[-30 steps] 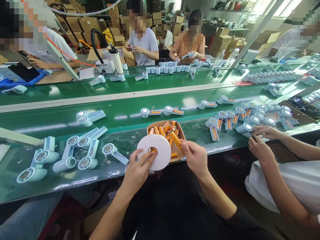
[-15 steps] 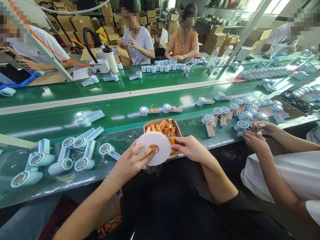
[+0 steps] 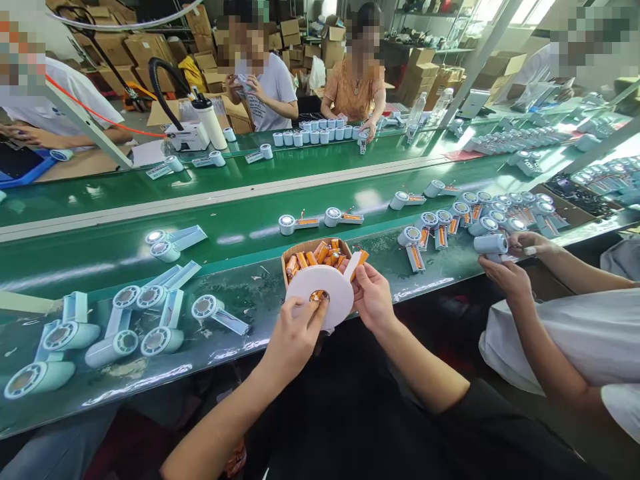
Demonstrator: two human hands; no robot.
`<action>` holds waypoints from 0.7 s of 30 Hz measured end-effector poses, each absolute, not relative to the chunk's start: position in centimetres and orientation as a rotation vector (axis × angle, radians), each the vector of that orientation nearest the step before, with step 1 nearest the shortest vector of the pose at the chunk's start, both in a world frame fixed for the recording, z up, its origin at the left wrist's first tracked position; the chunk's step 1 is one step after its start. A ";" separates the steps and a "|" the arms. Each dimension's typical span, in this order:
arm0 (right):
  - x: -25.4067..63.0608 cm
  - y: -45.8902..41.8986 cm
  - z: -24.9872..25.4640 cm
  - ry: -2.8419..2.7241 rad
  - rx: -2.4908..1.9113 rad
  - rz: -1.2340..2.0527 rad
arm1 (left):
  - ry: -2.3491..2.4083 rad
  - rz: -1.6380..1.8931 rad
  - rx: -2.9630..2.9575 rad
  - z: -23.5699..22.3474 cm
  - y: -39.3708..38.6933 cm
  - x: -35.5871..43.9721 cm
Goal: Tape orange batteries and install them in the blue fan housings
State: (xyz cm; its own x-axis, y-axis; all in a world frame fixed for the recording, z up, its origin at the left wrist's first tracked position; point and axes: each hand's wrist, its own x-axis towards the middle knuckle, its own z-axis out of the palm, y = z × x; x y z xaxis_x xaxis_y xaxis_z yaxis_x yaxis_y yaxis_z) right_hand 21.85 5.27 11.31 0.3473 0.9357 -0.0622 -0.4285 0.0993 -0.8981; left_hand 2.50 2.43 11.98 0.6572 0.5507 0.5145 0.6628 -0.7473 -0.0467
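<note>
My left hand [image 3: 294, 339] grips a white roll of tape [image 3: 339, 287], its fingers pinching at the hole in the middle. Between the fingers of my right hand [image 3: 375, 299] is an orange battery [image 3: 362, 257], held by the roll's upper right edge. A short white strip [image 3: 353, 265] lies along the battery and reaches down to the roll. Right behind the roll stands a cardboard box [image 3: 285, 257] of orange batteries [image 3: 320, 252], partly hidden by it.
Pale blue fan housings [image 3: 205, 308] lie on the bench to the left. More housings with orange batteries [image 3: 415, 257] sit to the right, where a co-worker's hands [image 3: 510, 277] hold one. Beyond runs a green conveyor belt [image 3: 240, 257]; other people sit across it.
My right hand has brought the battery from over the box to the roll's edge, and a white strip now shows along it. The roll has shifted slightly right. The co-worker has turned a housing.
</note>
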 end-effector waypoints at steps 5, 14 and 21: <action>25.9 6.7 13.5 -0.732 -1.000 0.931 | -0.819 -0.668 -2.993 11.2 1.1 2.5; 33.2 8.6 16.5 -0.993 -0.905 0.791 | -1.204 -0.507 -3.307 13.2 8.7 0.0; 33.5 2.5 10.0 -0.858 -1.125 1.055 | -2.241 -0.364 -2.544 14.7 21.2 -9.6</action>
State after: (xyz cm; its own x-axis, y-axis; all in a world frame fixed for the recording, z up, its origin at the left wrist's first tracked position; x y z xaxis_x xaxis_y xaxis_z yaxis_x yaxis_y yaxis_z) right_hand 33.53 2.45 10.02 0.2914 0.9563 0.0226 -0.2168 0.0891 -0.9721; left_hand -9.61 21.20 14.69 0.1288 0.9915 -0.0176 0.9349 -0.1155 0.3356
